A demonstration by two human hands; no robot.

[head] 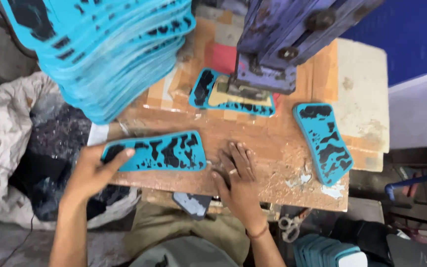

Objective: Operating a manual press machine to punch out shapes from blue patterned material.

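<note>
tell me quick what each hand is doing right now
Left hand: closed on the end of a blue and black patterned sheet.
Right hand: open, flat on the wooden board, holding nothing.

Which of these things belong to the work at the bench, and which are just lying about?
In use:
left hand holding blue patterned sheet
right hand flat on board
sheet under press
press
blue stack

Lying about:
scissors
scrap sack
</note>
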